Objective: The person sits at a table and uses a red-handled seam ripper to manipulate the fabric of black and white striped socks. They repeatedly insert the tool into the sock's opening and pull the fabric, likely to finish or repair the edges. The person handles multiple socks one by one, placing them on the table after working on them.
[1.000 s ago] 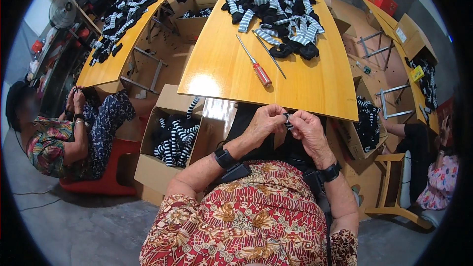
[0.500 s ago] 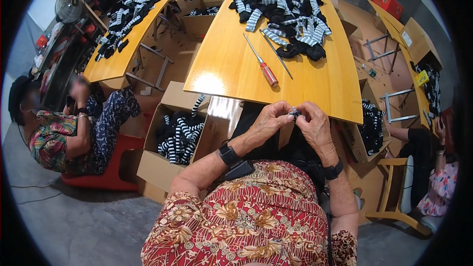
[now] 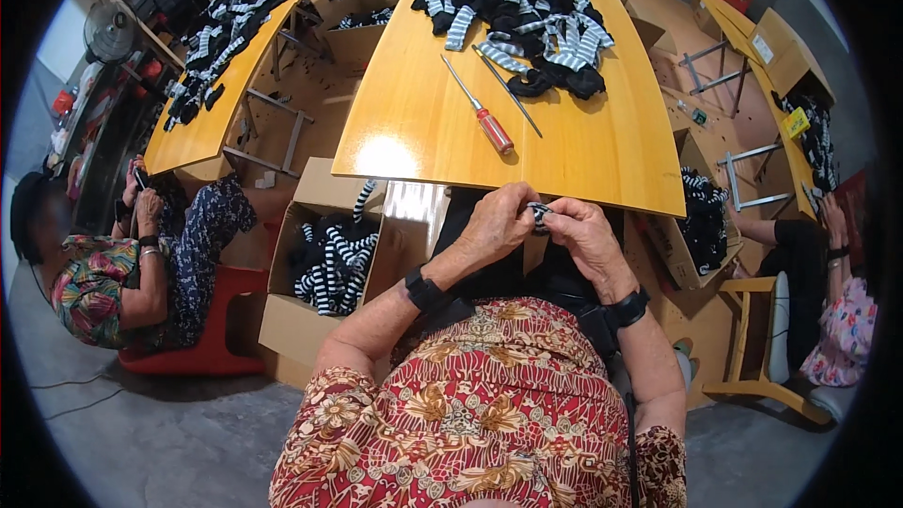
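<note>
Just off the near edge of the yellow wooden table (image 3: 428, 146), my left hand (image 3: 503, 224) and my right hand (image 3: 583, 237) meet, fingers pinched together. Between them is a small black-and-white striped knit piece (image 3: 539, 214), mostly covered by the fingertips, so its full shape is hidden. On the tabletop beyond lie a screwdriver (image 3: 491, 127) with a red handle and a thin dark metal rod (image 3: 513, 94). Farther back is a heap of black and grey-striped knit pieces (image 3: 522, 14).
Left of my legs stands an open cardboard box (image 3: 292, 329) of striped knit tubes (image 3: 334, 268); another open box (image 3: 691, 268) is at right. People sit at left on a red plastic stool (image 3: 230, 329) and at right by a wooden chair (image 3: 752, 386). A second table (image 3: 183, 146) carries more knits.
My hands have shifted slightly left, and more of the striped piece shows between the fingertips. The whole view has moved a little. At left, the seated person's hands have changed position.
</note>
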`<state>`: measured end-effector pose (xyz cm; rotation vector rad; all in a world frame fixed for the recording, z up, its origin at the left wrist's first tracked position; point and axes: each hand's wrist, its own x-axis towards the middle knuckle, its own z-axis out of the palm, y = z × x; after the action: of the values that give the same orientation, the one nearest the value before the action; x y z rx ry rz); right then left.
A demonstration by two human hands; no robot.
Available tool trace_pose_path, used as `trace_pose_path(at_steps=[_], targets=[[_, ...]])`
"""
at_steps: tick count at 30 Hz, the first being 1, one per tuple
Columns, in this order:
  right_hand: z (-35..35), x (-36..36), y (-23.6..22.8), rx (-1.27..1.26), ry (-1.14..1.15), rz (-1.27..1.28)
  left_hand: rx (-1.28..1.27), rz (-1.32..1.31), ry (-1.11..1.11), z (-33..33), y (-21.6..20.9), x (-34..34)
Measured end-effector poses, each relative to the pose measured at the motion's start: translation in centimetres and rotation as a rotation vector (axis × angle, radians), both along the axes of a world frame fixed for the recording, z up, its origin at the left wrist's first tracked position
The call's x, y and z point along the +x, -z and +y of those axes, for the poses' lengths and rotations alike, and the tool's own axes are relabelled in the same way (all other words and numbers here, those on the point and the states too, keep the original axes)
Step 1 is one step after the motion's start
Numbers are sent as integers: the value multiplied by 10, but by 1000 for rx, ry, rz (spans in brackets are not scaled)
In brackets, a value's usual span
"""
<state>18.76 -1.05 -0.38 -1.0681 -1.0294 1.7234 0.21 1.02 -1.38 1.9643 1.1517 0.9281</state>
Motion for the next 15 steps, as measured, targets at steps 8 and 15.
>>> trace_pose_path(at_steps=[8,15], targets=[[2,-6,-10,48,58,-117,-747,-681,14,0,-5,-3],[14,-10,-5,63,149,-183,-910,-1002,131,-3,3,-5]])
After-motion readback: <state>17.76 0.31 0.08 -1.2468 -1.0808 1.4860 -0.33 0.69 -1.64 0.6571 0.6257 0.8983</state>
